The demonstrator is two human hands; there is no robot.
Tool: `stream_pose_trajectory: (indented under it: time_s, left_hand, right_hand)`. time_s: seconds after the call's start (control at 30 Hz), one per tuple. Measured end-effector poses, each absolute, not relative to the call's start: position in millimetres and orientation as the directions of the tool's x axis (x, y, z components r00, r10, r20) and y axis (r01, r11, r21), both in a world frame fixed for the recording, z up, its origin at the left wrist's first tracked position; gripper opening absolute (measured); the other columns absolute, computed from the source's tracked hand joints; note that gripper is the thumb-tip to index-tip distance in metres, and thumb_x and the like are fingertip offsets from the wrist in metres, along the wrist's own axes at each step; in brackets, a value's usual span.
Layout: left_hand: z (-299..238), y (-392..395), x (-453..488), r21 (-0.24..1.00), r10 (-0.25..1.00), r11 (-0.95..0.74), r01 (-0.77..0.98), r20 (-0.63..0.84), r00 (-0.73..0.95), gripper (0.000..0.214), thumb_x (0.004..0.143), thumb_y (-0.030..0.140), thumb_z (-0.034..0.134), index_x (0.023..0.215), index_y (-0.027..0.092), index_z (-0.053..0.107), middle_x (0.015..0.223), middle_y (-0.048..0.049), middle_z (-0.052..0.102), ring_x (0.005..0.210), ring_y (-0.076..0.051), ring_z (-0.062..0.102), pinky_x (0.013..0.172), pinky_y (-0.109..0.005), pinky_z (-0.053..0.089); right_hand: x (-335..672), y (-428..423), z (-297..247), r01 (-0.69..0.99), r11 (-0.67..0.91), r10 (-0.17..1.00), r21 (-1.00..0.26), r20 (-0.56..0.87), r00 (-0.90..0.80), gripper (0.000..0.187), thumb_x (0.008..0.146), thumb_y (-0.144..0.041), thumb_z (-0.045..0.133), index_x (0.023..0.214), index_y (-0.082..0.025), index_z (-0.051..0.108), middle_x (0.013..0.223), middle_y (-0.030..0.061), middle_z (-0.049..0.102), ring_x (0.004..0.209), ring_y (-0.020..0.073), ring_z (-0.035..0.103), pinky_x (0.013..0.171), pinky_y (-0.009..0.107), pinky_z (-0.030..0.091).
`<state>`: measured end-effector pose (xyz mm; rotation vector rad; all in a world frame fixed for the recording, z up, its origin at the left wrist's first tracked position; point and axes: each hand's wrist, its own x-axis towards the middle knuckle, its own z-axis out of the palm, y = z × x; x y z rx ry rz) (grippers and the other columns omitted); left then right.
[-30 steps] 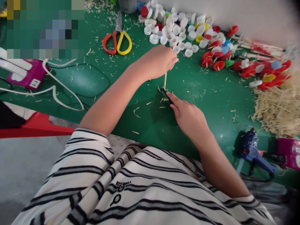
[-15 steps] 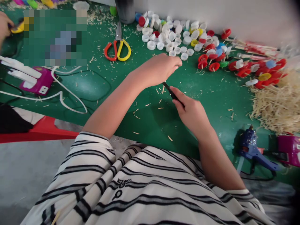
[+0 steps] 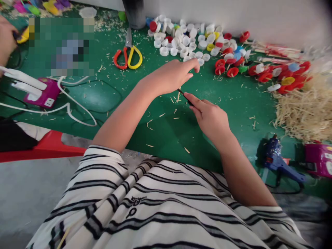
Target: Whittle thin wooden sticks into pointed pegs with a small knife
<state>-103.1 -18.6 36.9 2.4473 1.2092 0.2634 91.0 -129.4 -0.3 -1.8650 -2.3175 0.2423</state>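
My left hand (image 3: 174, 75) is above the green table (image 3: 166, 133), beside the front of a pile of bottle caps (image 3: 181, 40). Its index finger bends down near a white cap (image 3: 200, 62), and a gap shows between that finger and the thumb. The other fingers are hidden under the palm. My right hand (image 3: 211, 119) is closed around a thin black-handled tool (image 3: 185, 97), index finger along its top. The tool's tip points under my left palm, so its kind cannot be made out. A small wooden sliver (image 3: 178, 96) lies beside the tip.
Red caps on sticks (image 3: 264, 72), a heap of wood shavings (image 3: 303, 110) and a blue glue gun (image 3: 278, 159) are on the right. Scissors (image 3: 128, 57), a purple power strip (image 3: 45, 93) with white cables, and another person's hand (image 3: 6, 38) are on the left.
My left thumb and index finger have moved further apart. My right hand has slid slightly left and up with the tool. The view has shifted a little.
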Motion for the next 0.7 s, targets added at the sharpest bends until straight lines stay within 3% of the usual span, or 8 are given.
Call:
stream_pose_trajectory:
  time_s: [0.27, 0.53, 0.7]
  left_hand:
    - [32, -15, -98, 0.458, 0.799, -0.552, 0.697, 0.053, 0.598, 0.03, 0.101, 0.036, 0.041, 0.12, 0.032, 0.065, 0.07, -0.0041, 0.066, 0.063, -0.021, 0.056, 0.063, -0.035, 0.032]
    - [25, -8, -98, 0.431, 0.782, -0.593, 0.681, 0.107, 0.614, 0.034, 0.099, 0.032, 0.038, 0.117, 0.03, 0.067, 0.09, -0.0075, 0.074, 0.073, -0.023, 0.062, 0.063, -0.036, 0.033]
    - [25, -9, -98, 0.413, 0.781, -0.598, 0.687, 0.108, 0.615, 0.035, 0.1, 0.035, 0.037, 0.115, 0.031, 0.069, 0.084, -0.0066, 0.074, 0.073, -0.024, 0.063, 0.064, -0.037, 0.035]
  right_hand:
    - [93, -133, -4, 0.92, 0.202, 0.974, -0.335, -0.028, -0.224, 0.055, 0.107, -0.036, 0.037, 0.162, -0.037, 0.043, 0.13, 0.0058, 0.073, 0.094, 0.0234, 0.07, 0.078, 0.034, 0.054]
    - [94, -139, -4, 0.906, 0.185, 0.971, -0.382, -0.072, -0.229, 0.056, 0.107, -0.033, 0.037, 0.163, -0.033, 0.041, 0.134, 0.0088, 0.072, 0.097, 0.0238, 0.071, 0.084, 0.037, 0.055]
    - [95, -139, -5, 0.89, 0.196, 0.968, -0.412, -0.064, -0.243, 0.057, 0.107, -0.034, 0.037, 0.163, -0.031, 0.041, 0.134, 0.0086, 0.072, 0.095, 0.0236, 0.071, 0.081, 0.035, 0.055]
